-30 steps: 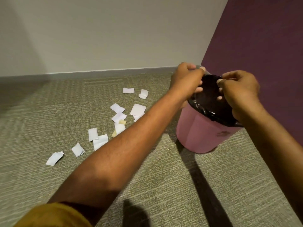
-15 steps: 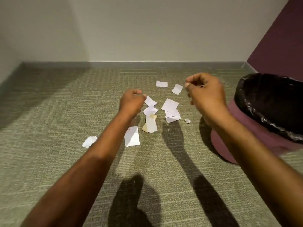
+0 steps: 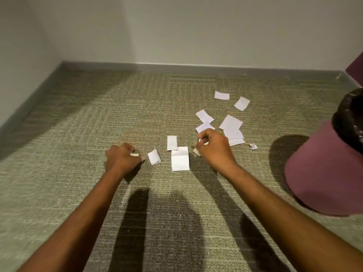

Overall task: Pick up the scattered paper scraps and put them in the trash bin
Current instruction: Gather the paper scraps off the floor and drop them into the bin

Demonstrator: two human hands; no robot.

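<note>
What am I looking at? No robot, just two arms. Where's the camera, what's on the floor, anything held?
No machine here: a person works with bare hands. The one picture comes from a wide-angle camera on their head, looking forward and down, so both forearms enter from the bottom. On the carpet lie about a dozen white paper scraps, mostly right of centre. The pink trash bin, lined with a black bag, stands at the right edge. The left hand pinches a small white scrap at its fingertips. The right hand is curled down onto a tan scrap; whether it grips it yet isn't clear.
</note>
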